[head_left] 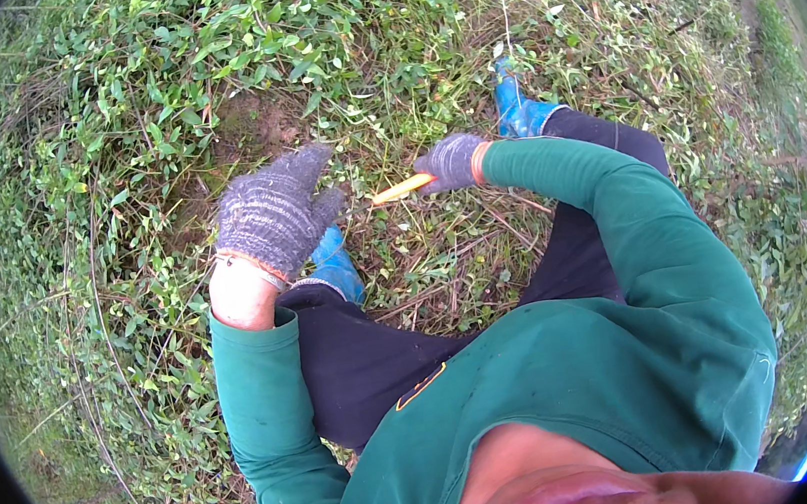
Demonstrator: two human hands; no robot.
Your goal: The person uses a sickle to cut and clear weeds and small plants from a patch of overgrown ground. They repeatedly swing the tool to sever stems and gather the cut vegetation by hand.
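My left hand, in a grey knitted glove, hovers over low green plants near my left blue boot. Its fingers reach forward and its thumb stands apart, with nothing visible between them. My right hand, gloved in grey with an orange cuff, is closed around a slim orange-yellow handle. The handle's free end points left, toward my left thumb. Whatever else the tool has is hidden behind the hand, so its kind is unclear.
Leafy green plants cover the ground to the left and ahead. A patch of bare brown soil shows beyond my left hand. Cut stems and dry grass lie between my legs. My right blue boot stands farther ahead. Long thin stems trail at left.
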